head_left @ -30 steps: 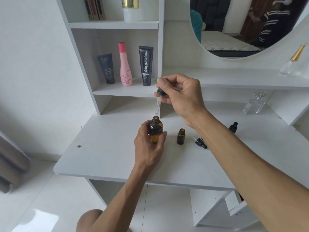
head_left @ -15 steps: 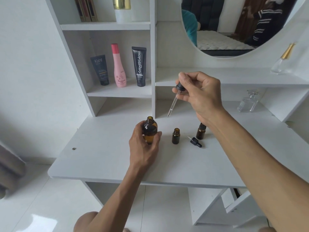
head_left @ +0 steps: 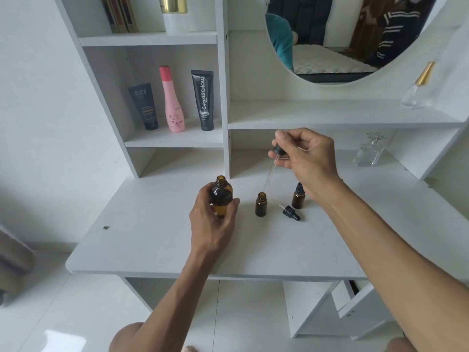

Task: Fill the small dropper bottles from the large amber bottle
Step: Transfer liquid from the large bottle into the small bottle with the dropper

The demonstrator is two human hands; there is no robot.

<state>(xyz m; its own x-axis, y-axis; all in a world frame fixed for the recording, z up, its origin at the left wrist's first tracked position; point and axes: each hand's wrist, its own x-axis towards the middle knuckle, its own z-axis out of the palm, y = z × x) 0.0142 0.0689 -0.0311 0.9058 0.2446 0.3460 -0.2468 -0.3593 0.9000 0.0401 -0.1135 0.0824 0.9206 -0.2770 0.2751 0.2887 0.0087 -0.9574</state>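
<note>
Since the earlier frame, the right hand (head_left: pixel 304 158) has carried the pipette dropper (head_left: pixel 272 166) out of the large amber bottle (head_left: pixel 221 196) and rightward, so that its glass tip now hangs just above and slightly right of the open small bottle (head_left: pixel 261 204). Thumb and forefinger pinch the dropper's black bulb; the glass tube slants down and to the left, not vertical. The open small bottle stands upright on the white tabletop (head_left: pixel 152 237), below and to the left of the right hand, between the large bottle and a second, capped small bottle (head_left: pixel 297 198) that is partly hidden behind the right wrist. A loose dropper cap (head_left: pixel 290 212) lies on its side between the two small bottles. The left hand (head_left: pixel 213 219) grips the large amber bottle, which stands upright with its mouth open, well left of the target. The right hand is nearer the open neck; the coming move probably calls for a small shift left and a straightening of the tube over that neck.
</note>
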